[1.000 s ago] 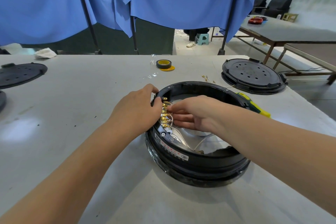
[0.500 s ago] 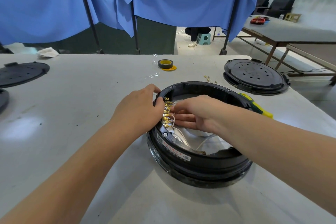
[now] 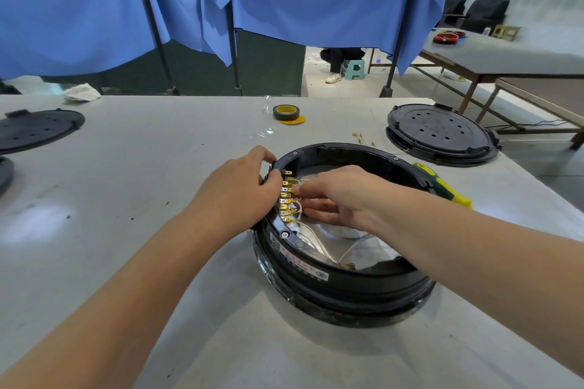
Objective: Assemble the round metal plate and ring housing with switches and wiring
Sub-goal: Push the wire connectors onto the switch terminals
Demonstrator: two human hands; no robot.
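Little has moved since the earlier frames: both hands stay at the terminal row, view shifted slightly. Ring housing (image 3: 341, 281) sits on the counter (image 3: 126, 199), round metal plate (image 3: 319, 174) seated inside it. Left hand (image 3: 235, 191) curls over the housing's left rim, bracing it. Right hand (image 3: 335, 196) reaches inside, fingertips apparently pinching a thin white wire (image 3: 298, 207) at the brass spade terminals (image 3: 286, 199); the pinch itself is partly hidden, so not certain.

Handling: housing looks stiff and fairly heavy, best held by the rim. Wires are limp and thin, terminals small and bendable; grip each at its connector, not the lead.

Room: inner wall crowds the fingers. Screwdriver (image 3: 442, 189) lies against the right rim, tape roll (image 3: 286, 112) and black vented lid (image 3: 441, 133) well apart, near counter open
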